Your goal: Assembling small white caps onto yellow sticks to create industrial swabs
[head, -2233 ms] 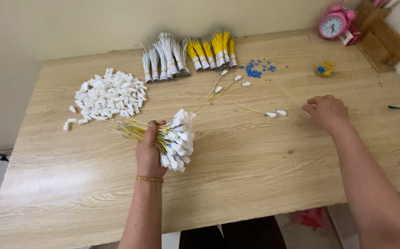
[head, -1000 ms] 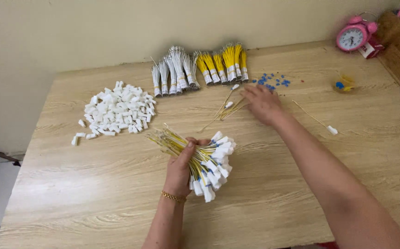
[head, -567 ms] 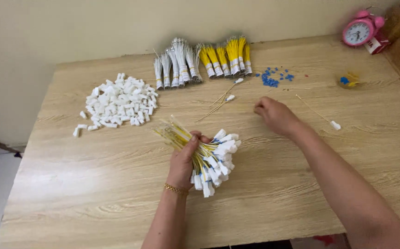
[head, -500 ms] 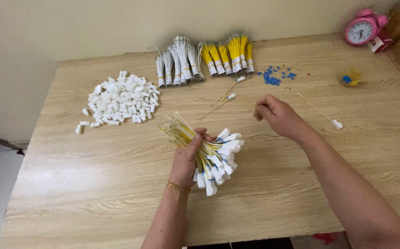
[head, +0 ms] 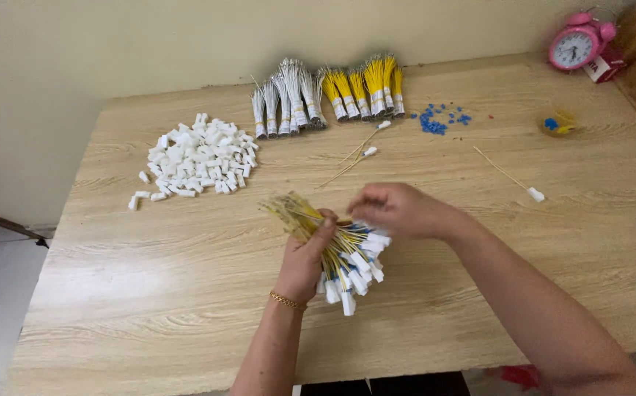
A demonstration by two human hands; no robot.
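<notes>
A pale wall backed the wooden counter [head: 149, 308]. Near its middle the left hand [head: 304, 257] gripped a thick bundle [head: 336, 246] of yellow wires with white caps, fingers wrapped around it. The right hand [head: 398, 209] met the bundle's top, fingers pinched there. Eight finished bundles [head: 329, 92] lay along the far edge, four grey and four yellow. Much remained, judging by the caps [head: 197, 155] heaped toward the left edge and three loose wires [head: 505, 172].
</notes>
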